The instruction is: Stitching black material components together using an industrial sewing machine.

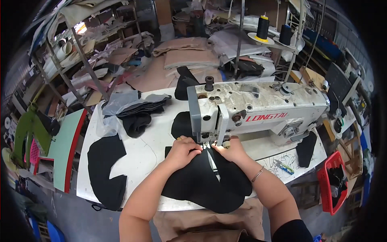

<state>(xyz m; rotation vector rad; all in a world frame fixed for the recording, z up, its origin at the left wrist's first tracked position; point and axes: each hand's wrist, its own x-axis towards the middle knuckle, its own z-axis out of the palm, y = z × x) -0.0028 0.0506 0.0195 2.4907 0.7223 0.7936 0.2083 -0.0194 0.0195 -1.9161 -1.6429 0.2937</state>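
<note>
A black fabric piece [201, 181] lies under the needle area of a white industrial sewing machine [266, 107] and spreads toward me, its near edge hanging by the table's front. A narrow slit runs through its middle, with white showing inside. Just left of the presser foot [206, 145], my left hand [184, 153] is closed on the fabric, thumb and forefinger together. My right hand [233, 151] grips the cloth on the other side of the foot; its thumb points at the needle, and its other fingers are partly hidden by the machine head.
Cut black pieces [107, 169] lie on the white table [149, 153] at left, near a stack of dark fabric [141, 107]. Thread snips [284, 166] rest at right. A red basket [332, 183] stands beyond the right edge. Thread cones [263, 28] stand above the machine.
</note>
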